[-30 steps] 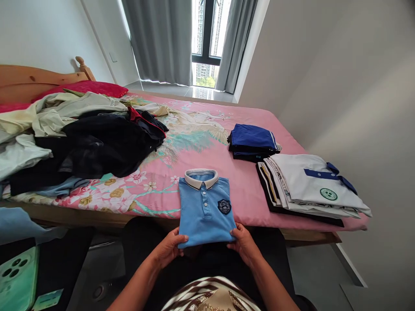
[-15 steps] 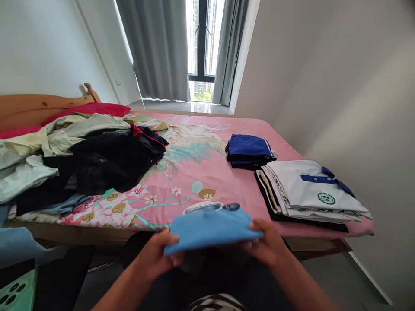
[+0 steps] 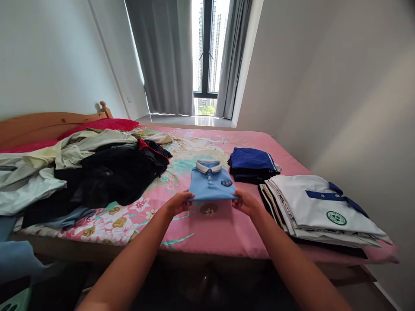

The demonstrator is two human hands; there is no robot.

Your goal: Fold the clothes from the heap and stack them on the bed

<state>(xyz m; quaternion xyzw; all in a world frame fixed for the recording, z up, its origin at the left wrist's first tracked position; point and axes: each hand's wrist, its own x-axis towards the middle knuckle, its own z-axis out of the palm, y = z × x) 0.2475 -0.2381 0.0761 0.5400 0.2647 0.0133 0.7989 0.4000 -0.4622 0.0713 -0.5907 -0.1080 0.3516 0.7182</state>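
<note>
A folded light-blue polo shirt (image 3: 210, 183) with a white-trimmed collar and a dark chest badge is stretched between my two hands over the bed. My left hand (image 3: 179, 203) pinches its near left corner. At the near right corner, my right hand (image 3: 245, 202) grips it the same way. The shirt's near edge is raised, with a shadow on the sheet beneath; whether its far end touches the bed I cannot tell. To its right lies a stack of folded dark clothes with a blue garment (image 3: 251, 159) on top.
Loose clothes (image 3: 113, 172) form a heap on the bed's left side. A stack of folded shirts, topped by a white polo shirt (image 3: 311, 203), sits at the right edge. The bed (image 3: 210, 237) has a pink floral sheet. A wooden headboard (image 3: 48, 129) stands at far left.
Both hands have moved forward and away from my body, carrying the blue polo shirt from the bed's near edge to over its middle. The shirt's collar and badge now show fully.
</note>
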